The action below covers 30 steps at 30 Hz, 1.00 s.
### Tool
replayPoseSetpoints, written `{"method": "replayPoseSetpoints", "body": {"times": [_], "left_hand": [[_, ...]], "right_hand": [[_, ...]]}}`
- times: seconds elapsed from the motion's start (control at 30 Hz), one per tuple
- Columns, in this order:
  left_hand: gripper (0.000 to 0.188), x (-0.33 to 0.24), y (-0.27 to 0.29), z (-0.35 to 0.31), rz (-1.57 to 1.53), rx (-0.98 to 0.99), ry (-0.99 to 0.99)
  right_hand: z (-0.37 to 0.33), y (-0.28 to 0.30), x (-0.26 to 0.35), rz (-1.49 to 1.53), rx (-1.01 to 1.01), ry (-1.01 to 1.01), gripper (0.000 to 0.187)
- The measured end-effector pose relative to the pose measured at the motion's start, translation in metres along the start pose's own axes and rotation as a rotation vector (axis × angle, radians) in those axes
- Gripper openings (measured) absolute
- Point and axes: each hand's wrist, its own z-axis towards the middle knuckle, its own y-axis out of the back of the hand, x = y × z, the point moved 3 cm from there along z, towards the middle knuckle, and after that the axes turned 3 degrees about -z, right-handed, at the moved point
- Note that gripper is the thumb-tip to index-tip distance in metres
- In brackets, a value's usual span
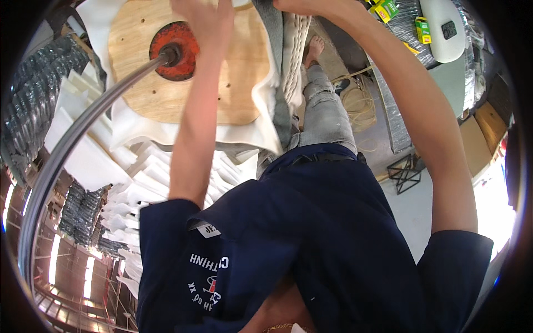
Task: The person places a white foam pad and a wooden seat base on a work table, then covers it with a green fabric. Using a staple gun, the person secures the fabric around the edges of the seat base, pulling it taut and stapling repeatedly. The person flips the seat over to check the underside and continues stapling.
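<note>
Both hands work at the top edge of the view, partly cut off by the frame. Left hand (204,16) lies flat on a round plywood seat base (244,72), fingers pointing down toward its middle, palm pressed to the wood; fingertips beyond the top edge can't be seen. Right hand (311,6) is mostly out of frame, only the wrist and heel showing, so can't tell if it's spread or gripping. It sits just above the grey fabric (276,33) and the ribbed white padding (294,55) that run along the base's right side.

Left of the left hand, an orange-red metal plate (186,39) is fixed to the wood, w/ a chrome tube (83,127) coming out of its centre and curving away to the lower left. White foam sheet (183,130) wraps under and around the base, edges wavy. More cut white foam pieces (89,161) pile up below and left of the left forearm.

Below the right hand: a leg in grey ripped jeans (327,105) and a bare foot (313,47) on the floor, w/ a coil of pale cord (358,102) beside it. Right of the right forearm, a white moulded shell (441,28) rests on silver foil-like sheeting, small green-yellow boxes (423,29) near it; a black wire frame (404,173) stands lower down. The navy shirt (311,238) blocks the lower middle.
</note>
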Motion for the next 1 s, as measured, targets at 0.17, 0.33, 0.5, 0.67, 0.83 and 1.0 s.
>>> {"method": "replayPoseSetpoints", "body": {"times": [0.17,0.33,0.5,0.67,0.83,1.0], "left_hand": [[0.06,-0.058,0.093,-0.184,-0.235,0.755,0.365],[0.076,-0.129,0.062,-0.196,0.014,0.789,0.076],[0.059,-0.071,0.046,-0.183,-0.012,0.869,0.48],[0.047,-0.107,0.056,-0.154,0.35,0.556,-0.199],[0.043,-0.152,0.018,-0.17,0.202,0.803,-1.095],[0.022,-0.149,0.001,-0.159,0.12,1.295,-1.216]], "right_hand": [[-0.001,0.003,0.023,0.092,-0.278,-0.001,0.03],[0.011,-0.013,0.011,0.005,-0.448,0.029,0.032],[-0.082,-0.03,-0.039,0.282,-0.534,0.063,0.046],[-0.191,-0.113,-0.147,0.376,-0.63,-0.279,0.046],[-0.266,-0.175,-0.179,0.516,-0.528,-0.546,0.043],[-0.306,-0.221,-0.176,0.686,-0.493,-0.643,0.042]]}}
